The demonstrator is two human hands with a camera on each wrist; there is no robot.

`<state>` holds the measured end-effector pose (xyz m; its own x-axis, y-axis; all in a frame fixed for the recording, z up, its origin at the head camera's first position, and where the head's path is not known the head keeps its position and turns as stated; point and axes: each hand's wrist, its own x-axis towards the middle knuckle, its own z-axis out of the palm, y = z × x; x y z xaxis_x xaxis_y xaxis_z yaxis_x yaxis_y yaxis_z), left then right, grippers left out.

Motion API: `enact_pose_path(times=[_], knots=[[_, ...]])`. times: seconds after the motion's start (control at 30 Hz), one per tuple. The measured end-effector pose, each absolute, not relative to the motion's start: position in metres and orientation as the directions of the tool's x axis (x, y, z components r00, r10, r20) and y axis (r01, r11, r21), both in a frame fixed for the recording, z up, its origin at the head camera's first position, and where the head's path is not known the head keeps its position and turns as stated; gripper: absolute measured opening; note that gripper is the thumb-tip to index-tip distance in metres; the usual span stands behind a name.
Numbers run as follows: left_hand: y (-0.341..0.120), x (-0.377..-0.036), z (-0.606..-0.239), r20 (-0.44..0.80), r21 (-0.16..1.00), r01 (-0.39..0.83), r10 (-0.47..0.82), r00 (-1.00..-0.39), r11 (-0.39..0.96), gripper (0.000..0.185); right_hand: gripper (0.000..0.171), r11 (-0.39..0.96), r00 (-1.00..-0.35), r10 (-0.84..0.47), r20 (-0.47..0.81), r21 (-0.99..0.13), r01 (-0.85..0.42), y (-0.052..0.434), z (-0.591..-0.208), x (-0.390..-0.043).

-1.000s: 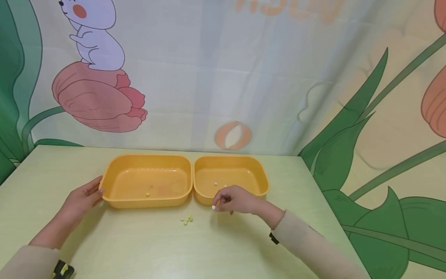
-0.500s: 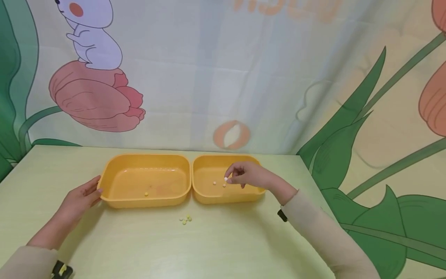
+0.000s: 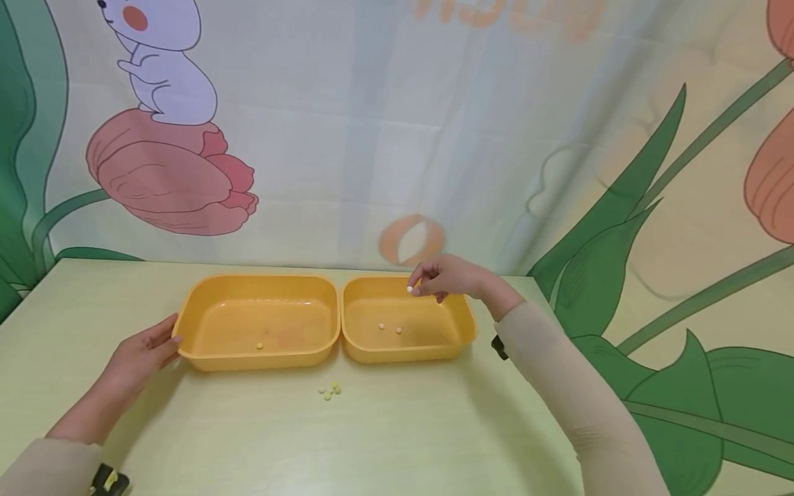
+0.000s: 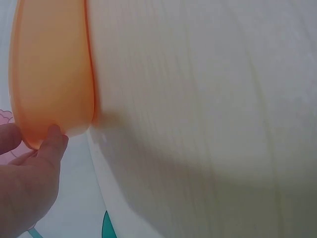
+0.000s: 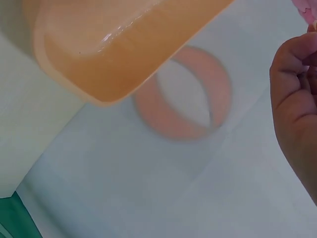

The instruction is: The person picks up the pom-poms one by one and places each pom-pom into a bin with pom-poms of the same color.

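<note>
Between thumb and fingertip my right hand pinches a small white round piece, raised over the back of the smaller yellow tray. Two pale pieces lie in that tray, one of them a white piece near its middle. On the left, my left hand holds the end of the larger yellow tray, thumb on its outer wall in the left wrist view. A yellow piece sits inside the larger tray. Several small yellow and whitish pieces form a loose cluster on the table in front.
Both trays stand side by side on a pale wood-grain table, near its back edge. Behind hangs a printed cloth with a cartoon animal, flowers and leaves, close to my right hand.
My right hand has carried the white piece from in front of the smaller tray up and over toward its back edge. The left hand keeps its hold on the larger tray.
</note>
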<state>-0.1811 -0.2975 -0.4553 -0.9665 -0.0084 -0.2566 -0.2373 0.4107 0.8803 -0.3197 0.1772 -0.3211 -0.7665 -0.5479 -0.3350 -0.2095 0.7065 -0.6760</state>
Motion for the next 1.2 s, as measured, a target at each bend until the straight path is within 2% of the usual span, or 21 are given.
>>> enact_pose_path(times=[0.53,0.73,0.93,1.2], knots=[[-0.299,-0.18,-0.456,-0.24,0.877,-0.217,-0.002,-0.971,0.428,0.064,0.023,0.776,-0.693,-0.529,-0.489,-0.609,-0.163,0.159,-0.338,-0.365],[-0.299,-0.18,-0.455,-0.252,0.874,-0.23,-0.005,-0.968,0.427,0.065,0.015,0.809,-0.664,-0.483,-0.571,-0.581,-0.089,0.153,-0.355,-0.379],[-0.3,-0.18,-0.457,-0.254,0.881,-0.233,-0.003,-0.967,0.411,0.065,0.016,0.84,-0.633,-0.442,-0.635,-0.54,-0.045,0.149,-0.363,-0.386],[-0.299,-0.18,-0.456,-0.262,0.882,-0.241,-0.003,-0.965,0.405,0.065,0.008,0.875,-0.597,-0.382,-0.705,-0.484,0.012,0.146,-0.382,-0.4]])
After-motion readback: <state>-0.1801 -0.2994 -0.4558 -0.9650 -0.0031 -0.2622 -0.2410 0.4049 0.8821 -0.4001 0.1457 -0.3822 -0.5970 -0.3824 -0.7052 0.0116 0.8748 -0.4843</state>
